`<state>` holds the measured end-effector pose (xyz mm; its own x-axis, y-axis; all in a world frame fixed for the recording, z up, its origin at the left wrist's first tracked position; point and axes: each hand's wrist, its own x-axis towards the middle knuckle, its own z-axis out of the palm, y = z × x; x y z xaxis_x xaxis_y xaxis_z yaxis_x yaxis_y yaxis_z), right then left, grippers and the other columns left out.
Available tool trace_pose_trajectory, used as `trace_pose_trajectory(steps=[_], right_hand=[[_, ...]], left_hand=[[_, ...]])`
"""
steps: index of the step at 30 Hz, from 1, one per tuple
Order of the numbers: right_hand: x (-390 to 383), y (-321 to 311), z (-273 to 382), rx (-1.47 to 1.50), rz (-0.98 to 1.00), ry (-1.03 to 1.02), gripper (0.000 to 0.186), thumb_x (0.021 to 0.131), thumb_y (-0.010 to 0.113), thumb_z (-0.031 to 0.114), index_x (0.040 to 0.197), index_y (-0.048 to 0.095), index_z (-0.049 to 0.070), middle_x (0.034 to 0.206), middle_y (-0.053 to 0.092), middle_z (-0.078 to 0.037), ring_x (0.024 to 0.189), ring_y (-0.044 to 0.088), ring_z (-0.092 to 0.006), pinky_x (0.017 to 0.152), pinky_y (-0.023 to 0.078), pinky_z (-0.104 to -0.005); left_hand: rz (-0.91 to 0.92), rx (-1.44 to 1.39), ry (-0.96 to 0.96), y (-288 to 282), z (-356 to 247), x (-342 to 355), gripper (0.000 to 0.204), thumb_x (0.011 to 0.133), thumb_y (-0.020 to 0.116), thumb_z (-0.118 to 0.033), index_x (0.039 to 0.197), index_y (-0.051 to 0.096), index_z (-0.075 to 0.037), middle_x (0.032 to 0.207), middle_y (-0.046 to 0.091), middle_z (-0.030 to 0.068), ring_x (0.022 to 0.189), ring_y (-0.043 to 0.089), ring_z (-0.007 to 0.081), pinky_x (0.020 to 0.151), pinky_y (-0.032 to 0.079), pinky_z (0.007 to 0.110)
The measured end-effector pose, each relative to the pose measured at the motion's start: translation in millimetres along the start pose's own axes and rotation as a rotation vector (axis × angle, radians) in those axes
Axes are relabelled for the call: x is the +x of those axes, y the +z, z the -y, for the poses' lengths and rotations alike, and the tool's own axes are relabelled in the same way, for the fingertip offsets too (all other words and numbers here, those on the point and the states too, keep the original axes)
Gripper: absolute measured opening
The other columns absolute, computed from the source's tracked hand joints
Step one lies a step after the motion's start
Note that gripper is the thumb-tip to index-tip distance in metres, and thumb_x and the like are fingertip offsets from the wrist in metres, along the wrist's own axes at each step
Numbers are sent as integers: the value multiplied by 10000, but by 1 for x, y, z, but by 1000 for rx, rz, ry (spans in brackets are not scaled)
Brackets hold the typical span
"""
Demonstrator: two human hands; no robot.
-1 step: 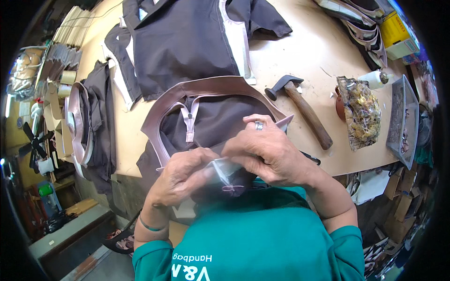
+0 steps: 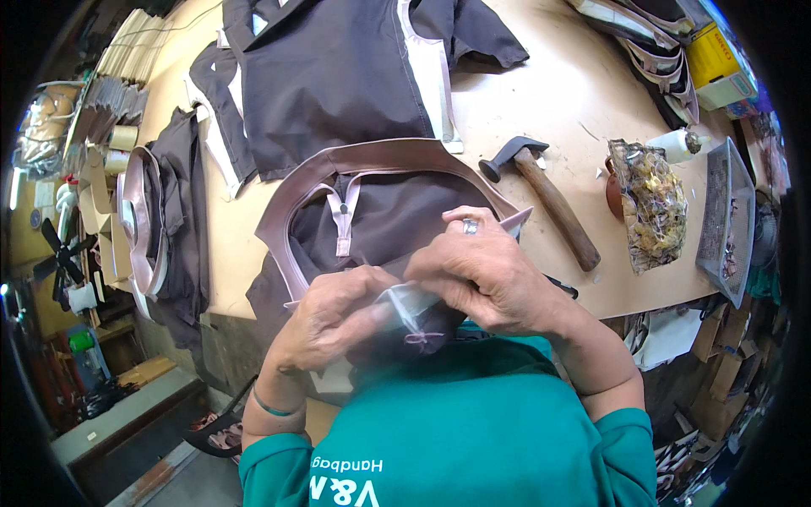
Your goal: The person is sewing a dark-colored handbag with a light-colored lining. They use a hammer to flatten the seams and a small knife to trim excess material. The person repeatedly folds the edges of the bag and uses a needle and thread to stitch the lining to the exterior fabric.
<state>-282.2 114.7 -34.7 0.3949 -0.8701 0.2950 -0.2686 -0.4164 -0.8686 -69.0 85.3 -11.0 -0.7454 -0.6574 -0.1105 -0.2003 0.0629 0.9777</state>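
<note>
At the near edge of the table lies a dark brown fabric bag piece (image 2: 414, 203) with a broad dusty-pink edge band (image 2: 359, 156). A narrow pink strap tab (image 2: 343, 226) hangs inside its curve. My left hand (image 2: 329, 317) is closed on a pale, thin flap (image 2: 401, 302) at the near side of this piece. Close to it, my right hand (image 2: 481, 275), with a ring on one finger, has its fingers bent and pinched at the flap's other side. Its fingertips are partly hidden and blurred. A pinkish thread-like loop (image 2: 422, 338) shows below the flap.
A wooden-handled hammer (image 2: 553, 203) lies right of the bag piece. Beyond it are a clump of yellowish material (image 2: 650, 207) and a grey mesh basket (image 2: 718, 220). Dark fabric pieces (image 2: 338, 84) cover the far table; another trimmed piece (image 2: 173, 211) hangs over the left edge.
</note>
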Motion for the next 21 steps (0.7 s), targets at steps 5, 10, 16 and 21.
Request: trace_pose_trajectory(steps=[5,10,16,21], right_hand=[[-7,6,1,-175,-263,-35,124,756,595,46,877,571,58,795,588,-76,767,566,-225,829,368,-348],[-16,2,13,316,-113,155,155,771,624,82,888,550,14,840,567,-96,744,578,-218,666,465,-295],[-18,3,5,695,-84,256,128,817,586,79,911,543,4,868,572,-82,781,567,-147,694,454,-269],[-18,5,-2,635,-95,168,156,802,603,76,927,542,4,876,576,-89,790,569,-156,707,455,-270]], left_hand=[[-21,100,13,6,3,10,201,746,616,-42,929,576,32,783,602,127,701,600,198,625,450,288],[-8,85,54,8,1,23,174,740,626,-36,895,581,29,749,596,109,651,582,167,597,444,274],[28,-38,-43,1,1,26,164,747,631,-59,872,584,36,736,596,96,652,575,127,594,444,257],[20,-55,-52,0,0,28,172,735,646,-77,855,588,33,710,588,90,630,572,121,587,444,248]])
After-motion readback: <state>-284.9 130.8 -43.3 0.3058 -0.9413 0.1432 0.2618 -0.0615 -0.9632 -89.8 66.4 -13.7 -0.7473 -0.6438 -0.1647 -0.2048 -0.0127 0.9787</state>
